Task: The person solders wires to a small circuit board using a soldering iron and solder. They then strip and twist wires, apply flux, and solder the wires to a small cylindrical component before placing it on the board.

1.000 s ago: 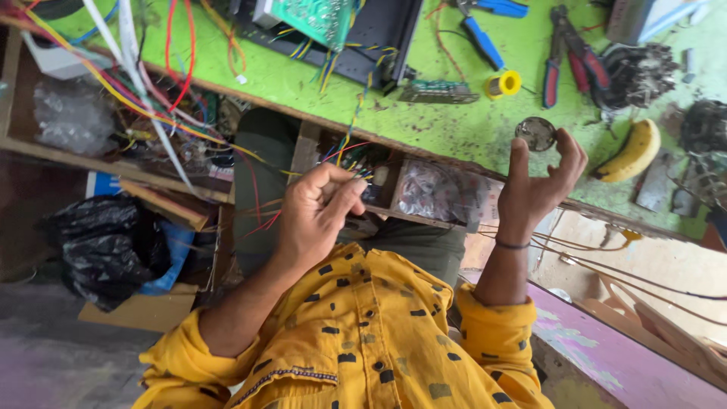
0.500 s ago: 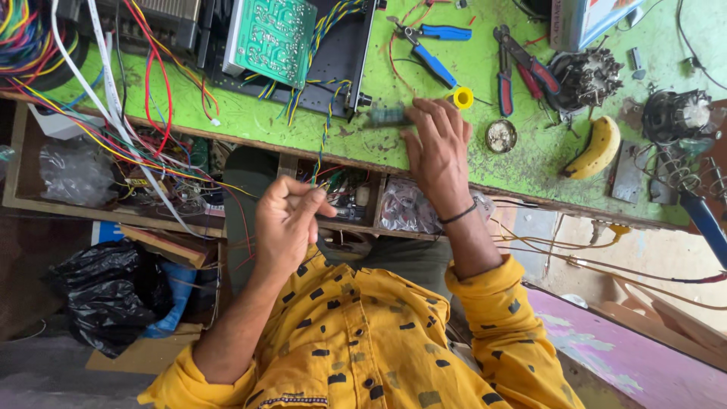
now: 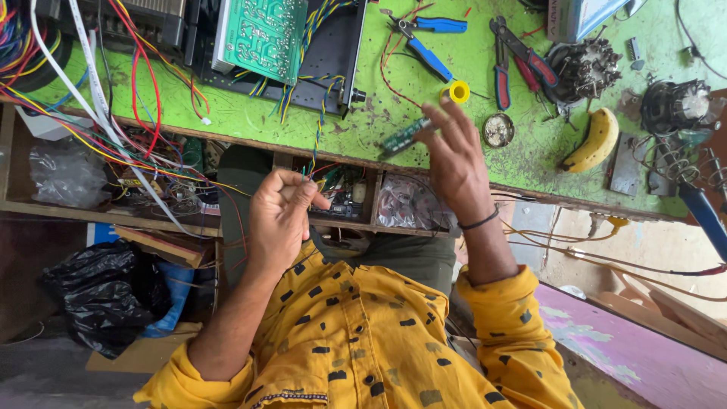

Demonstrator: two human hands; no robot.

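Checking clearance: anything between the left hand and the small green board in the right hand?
Nothing visible does. The left hand and the small green board, held by the right hand, have open space between.

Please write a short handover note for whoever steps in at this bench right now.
Left hand: pinched shut on thin wires above the lap.
Right hand: fingertips hold a small green board over the green bench.
Nearby: yellow solder spool, round tin, blue pliers.
Done: both parts are in hand.
Left: board and wires are apart, not joined.
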